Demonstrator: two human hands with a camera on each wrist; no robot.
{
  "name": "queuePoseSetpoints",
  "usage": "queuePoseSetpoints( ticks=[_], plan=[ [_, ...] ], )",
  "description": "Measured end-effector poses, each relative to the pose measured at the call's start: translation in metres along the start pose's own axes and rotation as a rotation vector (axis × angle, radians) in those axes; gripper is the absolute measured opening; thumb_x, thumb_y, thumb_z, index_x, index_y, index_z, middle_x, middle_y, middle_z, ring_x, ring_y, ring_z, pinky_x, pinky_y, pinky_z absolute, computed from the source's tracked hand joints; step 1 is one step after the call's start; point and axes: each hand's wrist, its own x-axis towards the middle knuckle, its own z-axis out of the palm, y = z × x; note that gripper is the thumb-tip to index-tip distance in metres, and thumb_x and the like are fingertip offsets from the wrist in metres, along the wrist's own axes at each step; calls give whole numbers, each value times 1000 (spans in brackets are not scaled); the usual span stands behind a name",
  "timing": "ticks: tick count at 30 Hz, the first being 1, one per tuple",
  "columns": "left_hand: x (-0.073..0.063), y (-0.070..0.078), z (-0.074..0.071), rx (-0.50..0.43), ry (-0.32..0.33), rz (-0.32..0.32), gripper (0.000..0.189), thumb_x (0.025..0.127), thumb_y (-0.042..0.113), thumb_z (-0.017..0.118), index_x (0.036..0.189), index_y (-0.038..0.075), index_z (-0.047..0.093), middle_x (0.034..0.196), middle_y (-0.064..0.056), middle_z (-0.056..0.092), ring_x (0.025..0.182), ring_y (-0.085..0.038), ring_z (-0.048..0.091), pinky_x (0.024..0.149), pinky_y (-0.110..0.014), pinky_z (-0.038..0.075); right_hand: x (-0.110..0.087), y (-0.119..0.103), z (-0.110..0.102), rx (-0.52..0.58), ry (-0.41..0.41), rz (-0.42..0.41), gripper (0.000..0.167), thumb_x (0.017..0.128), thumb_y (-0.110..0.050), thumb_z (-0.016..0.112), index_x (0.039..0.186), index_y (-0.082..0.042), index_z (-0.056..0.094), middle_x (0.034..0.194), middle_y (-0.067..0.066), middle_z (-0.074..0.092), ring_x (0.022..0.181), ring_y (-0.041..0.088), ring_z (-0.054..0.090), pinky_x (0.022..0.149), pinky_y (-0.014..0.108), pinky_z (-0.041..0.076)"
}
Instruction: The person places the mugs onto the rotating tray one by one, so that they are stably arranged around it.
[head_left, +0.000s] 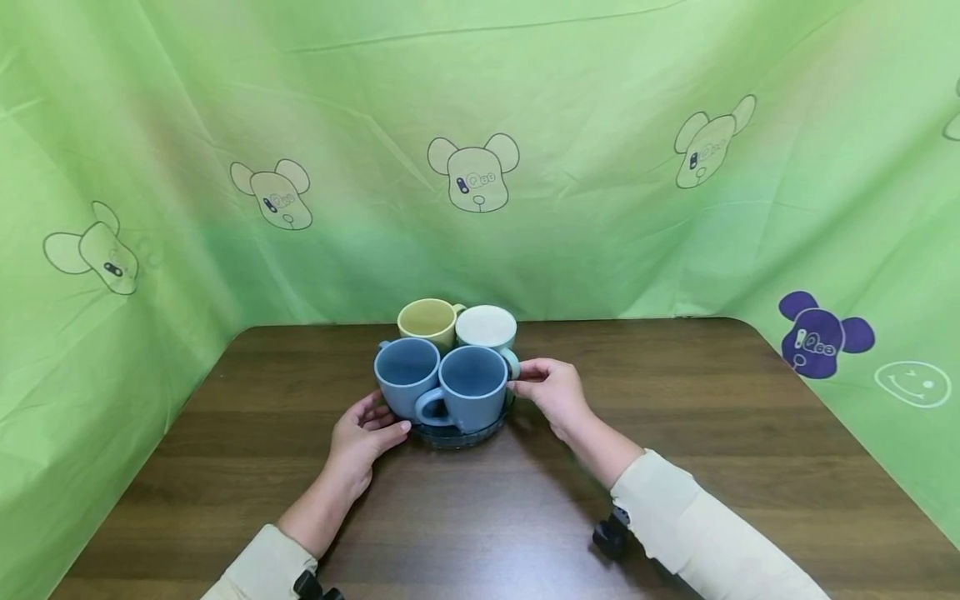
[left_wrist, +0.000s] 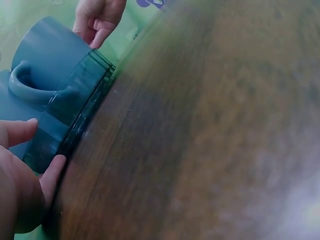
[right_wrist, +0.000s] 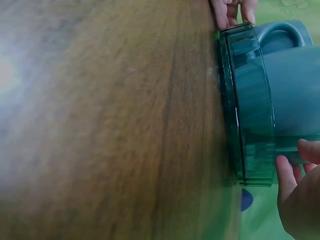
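A round dark-teal glass dish stands on the table with mugs crowded in it. Two blue mugs are at the front, one with its handle toward me. Behind them are a yellow-green mug and a pale mint mug. My left hand grips the dish's left edge, its thumb near the front rim. At the right side, my right hand pinches the mint mug's handle. In the right wrist view those fingertips are close by the glass rim.
The brown wooden table reaches back to a green cloth printed with bear heads. The cloth hangs behind and along both sides. The dish stands near the table's back edge.
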Motion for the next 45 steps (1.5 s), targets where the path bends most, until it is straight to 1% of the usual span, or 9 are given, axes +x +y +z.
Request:
queuePoseSetpoints(
  ticks=[10, 18, 21, 25, 32, 36, 38, 42, 45],
  plan=[
    [-1, 2, -4, -73, -25, -16, 67, 78, -19, 69, 139, -5, 46, 126, -26, 51, 102, -23, 60, 77, -33, 60, -7, 2, -9, 207, -62, 31, 33, 79, 17, 68, 111, 20, 59, 88, 9, 66, 75, 14, 67, 75, 32, 60],
    [0, 8, -13, -17, -29, 49, 54, 78, -16, 70, 130, -10, 54, 123, -23, 61, 98, -18, 66, 79, -27, 58, -8, -3, -25, 259, -75, 25, 38, 81, 18, 65, 117, 22, 53, 91, 8, 63, 76, 17, 68, 75, 30, 60],
    [1, 11, -14, -7, -21, 60, 51, 79, -15, 70, 127, -11, 56, 119, -20, 64, 99, -20, 66, 79, -25, 58, -8, -6, -31, 283, -84, 16, 30, 81, 17, 66, 111, 16, 60, 92, 6, 64, 76, 15, 68, 76, 30, 60],
    [3, 14, -16, -14, -19, 71, 49, 79, -15, 70, 126, -14, 56, 113, -17, 67, 98, -20, 66, 78, -24, 58, -9, -8, -39, 311, -81, -3, 24, 82, 17, 66, 99, 0, 67, 92, 6, 64, 79, 17, 68, 77, 31, 60],
    [6, 17, -21, -7, -27, 94, 48, 78, -15, 70, 124, -15, 57, 109, -15, 68, 93, -17, 67, 78, -26, 58, -12, -10, -51, 313, -63, -55, 22, 83, 14, 67, 102, 3, 68, 93, 4, 65, 81, 15, 67, 77, 33, 60],
    [7, 19, -25, 23, -31, 115, 48, 78, -15, 71, 124, -14, 57, 107, -13, 69, 91, -13, 67, 78, -25, 58, -17, -10, -58, 323, -39, -81, 21, 82, 11, 70, 98, -4, 71, 91, 2, 67, 81, 13, 66, 76, 33, 60],
    [8, 20, -27, 33, -35, 127, 48, 78, -15, 71, 124, -14, 58, 105, -11, 69, 90, -13, 67, 79, -25, 58, -19, -10, -62, 324, -30, -98, 21, 82, 11, 71, 99, -2, 70, 90, 2, 68, 80, 13, 66, 76, 32, 60],
    [8, 22, -28, 42, -47, 149, 48, 78, -15, 71, 124, -14, 58, 103, -9, 70, 91, -14, 67, 81, -25, 57, -23, -9, -68, 299, -6, -128, 22, 81, 9, 73, 98, -4, 71, 91, 2, 68, 79, 11, 65, 76, 29, 60],
    [7, 24, -29, 64, -65, 170, 48, 79, -14, 71, 125, -13, 57, 107, -11, 69, 93, -14, 67, 82, -25, 57, -25, -8, -73, 253, 22, -153, 22, 81, 6, 75, 102, 1, 70, 92, -1, 69, 81, 10, 65, 76, 25, 59]
  ],
)
